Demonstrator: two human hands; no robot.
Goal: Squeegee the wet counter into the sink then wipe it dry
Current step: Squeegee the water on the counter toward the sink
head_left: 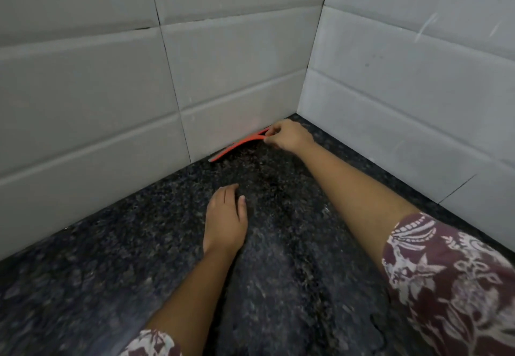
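**Clerk:** Location of the squeegee [239, 145]?

**Inspector:** Just left of the wall corner [302, 90], on the far part of the counter [111, 258]. It is orange with a grey edge. Its long blade runs along the foot of the back wall [83, 77], where the tiles meet the stone. The end nearest the corner is in the person's grip, and the other end points away from the corner to the left.

**Clerk:** Right hand [289, 135]?

**Inspector:** Directly in front of the corner, knuckles up. The fingers and thumb are curled and pinch the near end of the squeegee. The forearm reaches in from the lower right, out of a maroon sleeve [446, 272] with a white pattern.

**Clerk:** Left hand [225, 216]?

**Inspector:** Well short of the corner, toward the person, apart from the squeegee. It lies palm down on the counter with the fingers loose and pointing toward the back wall. It holds nothing.

**Clerk:** Counter condition?

**Inspector:** Dark speckled stone. A darker, glossier band runs from the corner area back toward the person, between the two arms. The picture is blurred, so I cannot tell standing water from polish.

**Clerk:** Surroundings?

**Inspector:** Pale grey rectangular tiles cover both walls that meet at the corner. The side wall [404, 90] shows faint streaks.
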